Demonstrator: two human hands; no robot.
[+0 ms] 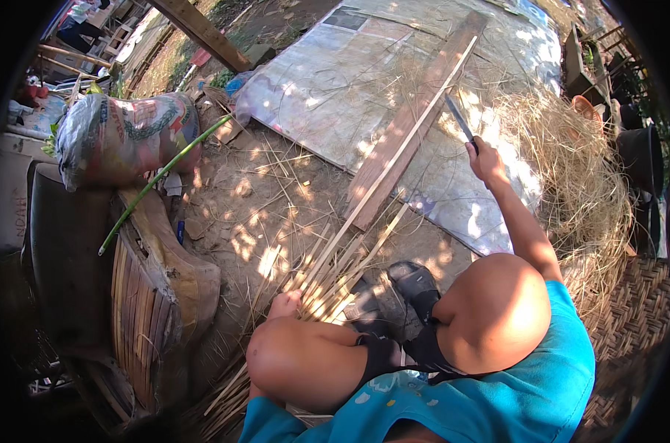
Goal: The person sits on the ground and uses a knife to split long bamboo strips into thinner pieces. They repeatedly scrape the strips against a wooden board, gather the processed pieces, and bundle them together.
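Note:
My right hand (486, 161) grips the handle of a knife (459, 117); its blade points up and to the left, just right of a long wooden board (405, 144). A long, thin pale bamboo strip (424, 118) lies along the board and runs down toward my left knee. There my left hand (284, 304), partly hidden by the knee, is closed around the strip's near end. More pale bamboo strips (335, 277) lie in a loose bundle beside that hand, close to my sandals.
A large tangle of shavings (571, 184) lies at the right, over a pale ground sheet (313, 88). At the left, a green stalk (161, 177) leans past a stuffed plastic sack (128, 133) and a wooden block (180, 288). A woven mat (637, 317) is at lower right.

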